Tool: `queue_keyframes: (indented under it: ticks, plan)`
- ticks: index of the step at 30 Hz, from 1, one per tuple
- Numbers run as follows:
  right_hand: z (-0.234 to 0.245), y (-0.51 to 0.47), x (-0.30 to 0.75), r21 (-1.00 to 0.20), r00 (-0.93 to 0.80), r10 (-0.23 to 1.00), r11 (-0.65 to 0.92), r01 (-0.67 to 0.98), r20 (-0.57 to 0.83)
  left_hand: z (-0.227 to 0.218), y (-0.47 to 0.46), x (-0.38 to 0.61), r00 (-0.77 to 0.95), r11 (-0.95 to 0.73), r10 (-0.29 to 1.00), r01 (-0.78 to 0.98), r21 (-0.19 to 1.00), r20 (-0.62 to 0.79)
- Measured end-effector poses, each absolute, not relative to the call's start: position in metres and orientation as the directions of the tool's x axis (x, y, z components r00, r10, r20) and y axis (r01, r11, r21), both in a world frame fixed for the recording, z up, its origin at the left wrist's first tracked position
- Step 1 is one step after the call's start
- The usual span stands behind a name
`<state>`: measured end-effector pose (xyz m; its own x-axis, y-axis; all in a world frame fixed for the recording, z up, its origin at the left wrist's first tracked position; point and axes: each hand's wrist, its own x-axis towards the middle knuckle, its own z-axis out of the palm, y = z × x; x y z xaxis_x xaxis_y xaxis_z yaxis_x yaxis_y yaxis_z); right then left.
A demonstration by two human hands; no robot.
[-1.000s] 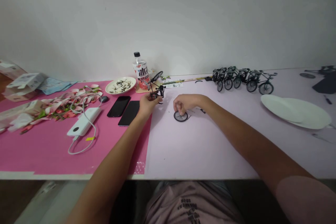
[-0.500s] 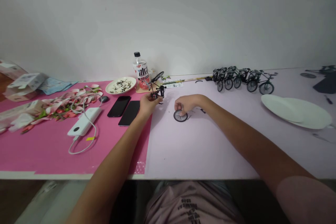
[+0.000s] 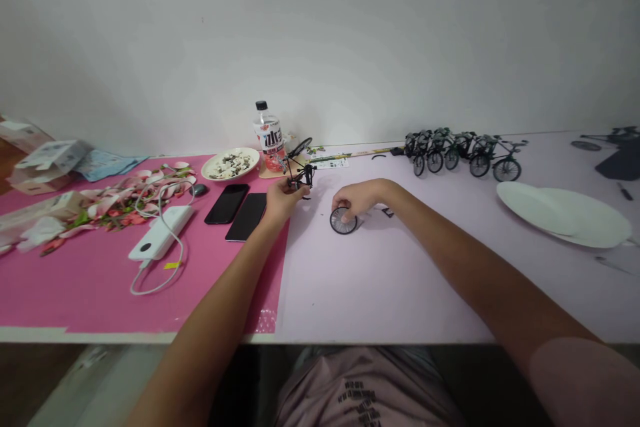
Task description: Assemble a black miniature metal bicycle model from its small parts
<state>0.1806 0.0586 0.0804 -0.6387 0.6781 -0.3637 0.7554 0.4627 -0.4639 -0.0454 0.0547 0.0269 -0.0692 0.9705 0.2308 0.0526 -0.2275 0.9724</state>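
A long pale lilac surface runs along a white wall, and a bright pink mat covers its left part. On the right lies a stack of wide white plates, and behind it, near the wall, a row of small dark model bicycles stands upright, wheel to wheel. On the pink mat are a white power bank with its cable looped, two black phones lying side by side face up, a shallow cream dish of small pieces, and, just beside the dish, a clear plastic bottle with a black cap. The left hand rests at the mat's edge, and its grip is clamped on a black partly built model bicycle frame, held upright just above the surface with the handlebar end pointing away. The right hand lies near it on the lilac part, knuckles up. As far as the view shows, its grip is closed on the upper rim of a small black spoked wheel that lies against the surface. The wheel and the frame are near each other but apart. By the look of it, this is the handling of a loose wheel beside its frame. A thing this thin and light calls for a fine fingertip pinch at the rim, while the other hand keeps the frame steady.
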Motion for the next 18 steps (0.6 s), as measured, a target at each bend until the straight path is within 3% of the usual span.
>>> queue_keyframes:
  ticks: [5, 11, 15, 18]
  plan:
    - [0.086, 0.053, 0.181, -0.469, -0.666, 0.680, 0.501, 0.727, -0.306, 0.022, 0.060, -0.044, -0.073, -0.236, 0.969, 0.017, 0.972, 0.237]
    - [0.076, 0.031, 0.194, -0.626, -0.707, 0.696, 0.497, 0.600, -0.125, 0.019, 0.062, -0.042, -0.056, -0.231, 0.971, -0.006, 0.973, 0.231]
    - [0.055, 0.015, 0.219, -0.688, -0.430, 0.841, 0.524, 0.502, 0.327, 0.021, 0.055, -0.036, -0.050, -0.199, 0.979, 0.000, 0.980, 0.199]
    - [0.044, 0.009, 0.240, -0.722, -0.220, 0.875, 0.480, 0.498, 0.430, 0.023, 0.045, -0.026, -0.027, -0.175, 0.984, 0.024, 0.984, 0.175]
